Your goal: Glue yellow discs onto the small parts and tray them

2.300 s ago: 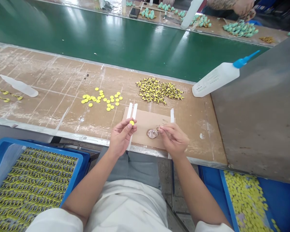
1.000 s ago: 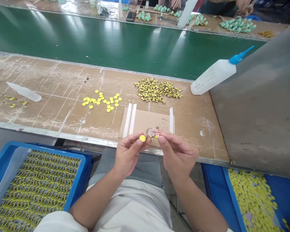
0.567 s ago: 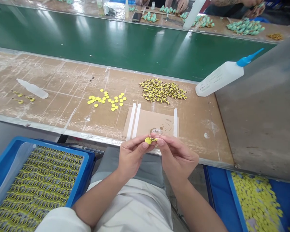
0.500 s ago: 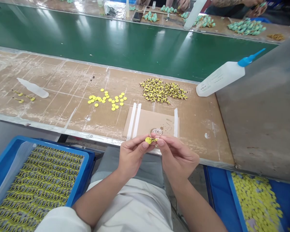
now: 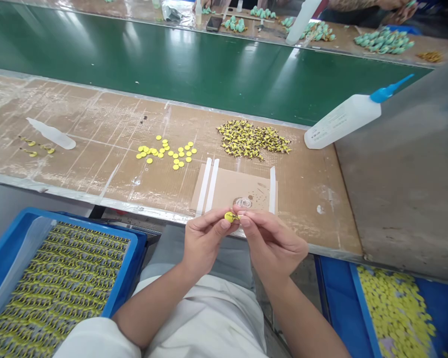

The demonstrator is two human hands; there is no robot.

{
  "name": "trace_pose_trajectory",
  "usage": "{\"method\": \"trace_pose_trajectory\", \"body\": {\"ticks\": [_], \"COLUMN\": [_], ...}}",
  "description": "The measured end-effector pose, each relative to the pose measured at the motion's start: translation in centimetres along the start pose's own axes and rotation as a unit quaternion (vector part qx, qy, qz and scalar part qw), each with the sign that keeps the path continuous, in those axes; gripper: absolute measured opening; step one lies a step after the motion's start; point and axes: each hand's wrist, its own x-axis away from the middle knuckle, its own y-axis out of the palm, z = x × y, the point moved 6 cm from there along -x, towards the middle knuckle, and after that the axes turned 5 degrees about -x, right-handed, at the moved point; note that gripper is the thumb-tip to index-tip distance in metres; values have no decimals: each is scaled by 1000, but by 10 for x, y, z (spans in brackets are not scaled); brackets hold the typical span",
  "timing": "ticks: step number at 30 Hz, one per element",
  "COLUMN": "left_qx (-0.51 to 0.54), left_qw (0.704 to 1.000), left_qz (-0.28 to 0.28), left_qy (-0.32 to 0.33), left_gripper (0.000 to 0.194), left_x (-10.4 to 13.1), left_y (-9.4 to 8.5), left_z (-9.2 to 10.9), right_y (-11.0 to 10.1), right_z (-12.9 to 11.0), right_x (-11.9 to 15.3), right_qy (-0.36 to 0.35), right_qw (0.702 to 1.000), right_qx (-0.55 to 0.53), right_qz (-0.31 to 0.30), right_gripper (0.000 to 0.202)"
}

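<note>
My left hand (image 5: 205,241) pinches a yellow disc (image 5: 229,217) at the table's front edge. Against its right side, my right hand (image 5: 274,241) pinches a small yellow and dark piece (image 5: 238,217), and the two parts appear to touch. Behind the fingers lies a cardboard sheet (image 5: 227,186) with white tape strips and a wet-looking ring of clear residue (image 5: 243,202). Loose yellow discs (image 5: 176,155) are scattered left of the sheet. A heap of small yellow and dark pieces (image 5: 246,139) sits beyond it.
A white bottle with a blue nozzle (image 5: 343,122) leans at the right by a metal panel (image 5: 403,174). Blue trays (image 5: 132,243) flank my lap. Several assembled pieces (image 5: 33,153) lie far left. Across the green belt (image 5: 209,69), people's hands (image 5: 399,12) are near teal pieces.
The view has shifted slightly. My hands keep nearly the same pose, with the small piece now lying a little further over the disc. Across the belt, a person's hands have moved partly out of view.
</note>
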Motion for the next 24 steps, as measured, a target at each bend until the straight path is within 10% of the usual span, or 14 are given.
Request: {"method": "trace_pose_trajectory", "body": {"ticks": [24], "left_qx": [-83], "left_qw": [995], "left_qz": [4], "left_qy": [61], "left_gripper": [20], "left_x": [2], "left_y": [-4], "left_z": [8], "right_y": [-1], "right_z": [1], "right_x": [-3], "right_qy": [76], "right_qw": [997], "right_qx": [-26], "right_qz": [-17], "right_gripper": [17]}}
